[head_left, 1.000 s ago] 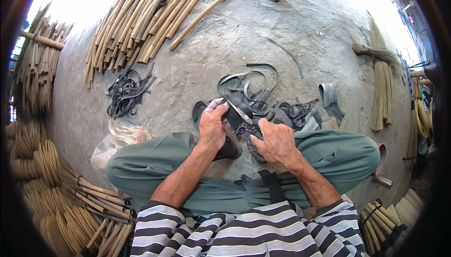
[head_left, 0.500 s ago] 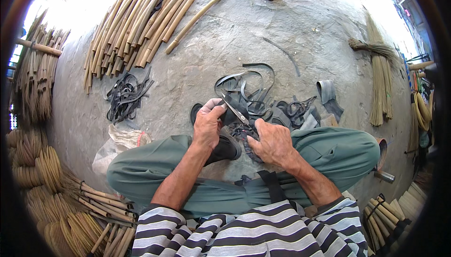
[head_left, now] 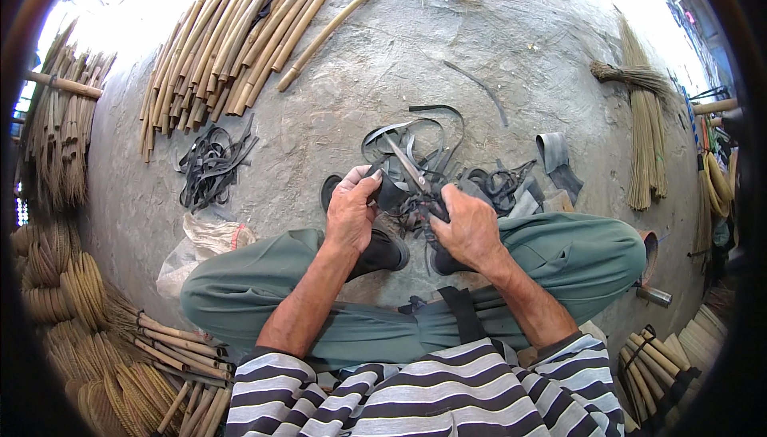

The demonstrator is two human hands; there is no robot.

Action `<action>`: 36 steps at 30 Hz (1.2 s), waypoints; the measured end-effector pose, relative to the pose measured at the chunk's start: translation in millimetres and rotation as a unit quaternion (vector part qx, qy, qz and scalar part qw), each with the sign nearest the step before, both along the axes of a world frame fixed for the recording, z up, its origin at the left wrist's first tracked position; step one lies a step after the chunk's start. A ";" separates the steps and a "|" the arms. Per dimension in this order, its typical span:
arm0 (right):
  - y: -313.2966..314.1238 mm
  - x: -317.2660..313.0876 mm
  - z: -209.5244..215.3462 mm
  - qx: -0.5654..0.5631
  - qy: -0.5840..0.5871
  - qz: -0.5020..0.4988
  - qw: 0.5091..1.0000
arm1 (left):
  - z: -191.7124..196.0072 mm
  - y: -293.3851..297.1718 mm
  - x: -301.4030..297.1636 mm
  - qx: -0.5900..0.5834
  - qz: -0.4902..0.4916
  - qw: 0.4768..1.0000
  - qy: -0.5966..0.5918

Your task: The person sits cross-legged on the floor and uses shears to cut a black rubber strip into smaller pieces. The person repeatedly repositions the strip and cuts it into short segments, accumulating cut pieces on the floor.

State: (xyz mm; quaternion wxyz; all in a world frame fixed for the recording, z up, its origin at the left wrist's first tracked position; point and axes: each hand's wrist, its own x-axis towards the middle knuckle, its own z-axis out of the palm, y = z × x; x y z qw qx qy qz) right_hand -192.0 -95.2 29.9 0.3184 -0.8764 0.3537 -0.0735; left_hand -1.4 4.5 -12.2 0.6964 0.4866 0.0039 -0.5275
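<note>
Black rubber strip point(head_left: 389, 195) is pinched between the thumb and fingers of the left hand point(head_left: 350, 207), low over the middle of the near edge of the concrete floor point(head_left: 343, 101), between the person's bent knees. The right hand point(head_left: 467, 225) is curled closed around the handles of metal scissors point(head_left: 410, 167); their blades point away and to the left, over the loose strip loops point(head_left: 454, 121) on the floor. Whether the held strip joins those loops, I cannot tell. Both hands are just above dark shoes point(head_left: 382, 255).

Right of the loops lie tangled dark scraps point(head_left: 502, 185) and, near them, a curled grey rubber piece point(head_left: 559, 167). Toward the floor's left edge sits a heap of black strips point(head_left: 214, 169), with a pale sack point(head_left: 209, 237) just nearer the person. Bamboo poles point(head_left: 228, 49) lie side by side toward the floor's far left corner; a straw bundle point(head_left: 645, 145) lies near its right edge.
</note>
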 end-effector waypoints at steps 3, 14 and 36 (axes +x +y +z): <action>-5.2 0.1 1.1 0.029 -0.112 -0.008 0.993 | 4.2 0.4 -8.4 -0.007 -0.021 1.000 0.020; -5.8 -2.0 2.8 0.160 -0.077 -0.016 0.984 | 10.7 -1.6 -17.3 -0.040 -0.014 0.998 0.035; 5.4 -2.5 -16.2 0.221 -0.136 -0.019 0.966 | -0.7 6.0 -25.6 -0.062 0.008 0.996 0.059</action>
